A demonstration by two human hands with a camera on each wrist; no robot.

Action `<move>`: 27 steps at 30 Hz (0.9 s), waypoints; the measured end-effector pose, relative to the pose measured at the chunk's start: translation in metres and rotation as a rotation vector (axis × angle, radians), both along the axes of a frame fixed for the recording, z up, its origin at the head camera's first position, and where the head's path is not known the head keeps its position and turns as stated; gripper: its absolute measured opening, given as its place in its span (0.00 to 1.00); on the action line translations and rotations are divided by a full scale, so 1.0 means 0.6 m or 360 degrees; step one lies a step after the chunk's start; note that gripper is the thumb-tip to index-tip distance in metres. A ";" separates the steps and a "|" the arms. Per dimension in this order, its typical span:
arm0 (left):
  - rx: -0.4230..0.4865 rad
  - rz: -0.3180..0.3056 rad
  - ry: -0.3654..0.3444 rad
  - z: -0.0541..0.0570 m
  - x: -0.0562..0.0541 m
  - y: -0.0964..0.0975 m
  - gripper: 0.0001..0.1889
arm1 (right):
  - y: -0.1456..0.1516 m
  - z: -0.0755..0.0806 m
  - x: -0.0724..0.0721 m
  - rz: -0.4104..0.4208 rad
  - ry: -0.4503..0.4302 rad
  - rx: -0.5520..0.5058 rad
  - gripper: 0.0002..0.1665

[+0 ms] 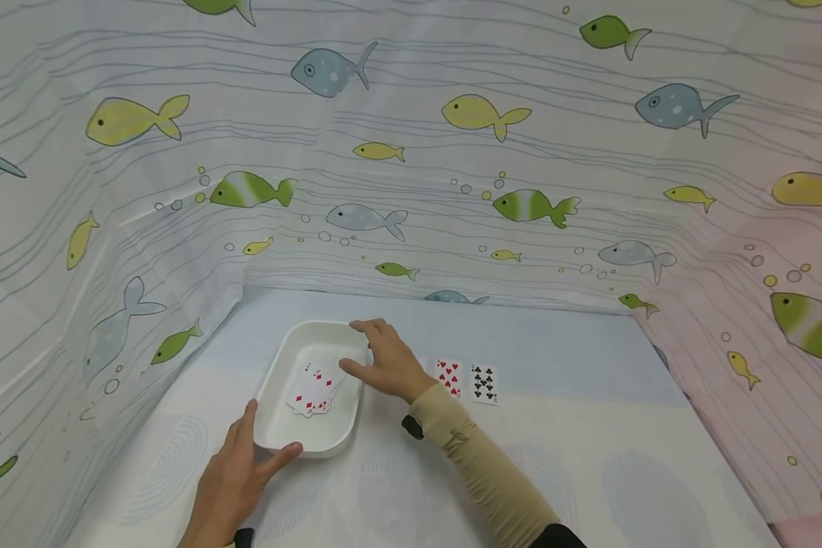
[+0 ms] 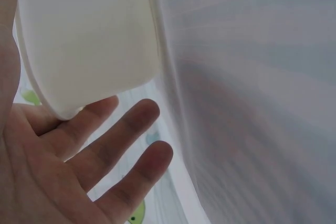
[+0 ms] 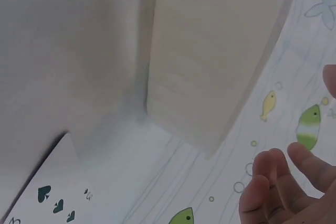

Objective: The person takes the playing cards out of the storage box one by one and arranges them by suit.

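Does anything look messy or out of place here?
Only slightly: the cards in the white tray overlap at crooked angles, while a red-suited card and a black-suited card lie outside it on the table. I see no spill or damage.

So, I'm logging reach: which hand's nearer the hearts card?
Right. The right hand is left of the hearts card; the left hand is farther left, at the white tray.

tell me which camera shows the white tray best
The head view: it shows nearly the whole white tray, with cards lying inside. The left wrist view catches only part of its outside, as does the right wrist view.
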State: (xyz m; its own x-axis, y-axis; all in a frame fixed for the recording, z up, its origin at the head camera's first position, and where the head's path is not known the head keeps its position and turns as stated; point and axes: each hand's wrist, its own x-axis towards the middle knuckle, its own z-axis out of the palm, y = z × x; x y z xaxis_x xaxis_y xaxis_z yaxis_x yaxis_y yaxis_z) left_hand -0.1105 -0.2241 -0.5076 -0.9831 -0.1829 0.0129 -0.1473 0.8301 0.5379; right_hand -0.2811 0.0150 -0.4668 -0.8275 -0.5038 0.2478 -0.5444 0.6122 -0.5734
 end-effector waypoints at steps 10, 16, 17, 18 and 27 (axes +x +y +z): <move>0.0014 0.0007 -0.0084 0.001 -0.005 0.001 0.65 | -0.040 -0.018 0.003 0.0023 -0.0021 0.0012 0.41; 0.0010 0.0000 -0.0025 0.001 -0.003 0.001 0.64 | -0.062 -0.017 0.001 0.0047 -0.0034 -0.0009 0.41; 0.0010 0.0000 -0.0024 0.001 -0.004 0.001 0.64 | -0.066 -0.016 0.000 0.0043 -0.0051 -0.0010 0.42; 0.0012 -0.0001 -0.0016 0.001 -0.004 0.001 0.64 | -0.070 -0.016 -0.002 0.0038 -0.0063 -0.0005 0.42; 0.0010 -0.0010 -0.0053 0.001 -0.003 0.000 0.64 | -0.095 -0.008 -0.006 0.0050 -0.0160 0.0063 0.48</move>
State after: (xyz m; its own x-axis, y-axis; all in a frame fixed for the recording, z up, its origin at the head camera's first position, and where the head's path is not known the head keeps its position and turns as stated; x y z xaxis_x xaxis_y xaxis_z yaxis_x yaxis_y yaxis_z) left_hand -0.1125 -0.2243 -0.5071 -0.9840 -0.1767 -0.0208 -0.1600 0.8277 0.5379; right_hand -0.2846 -0.0421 -0.4716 -0.8310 -0.5374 0.1437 -0.5045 0.6189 -0.6020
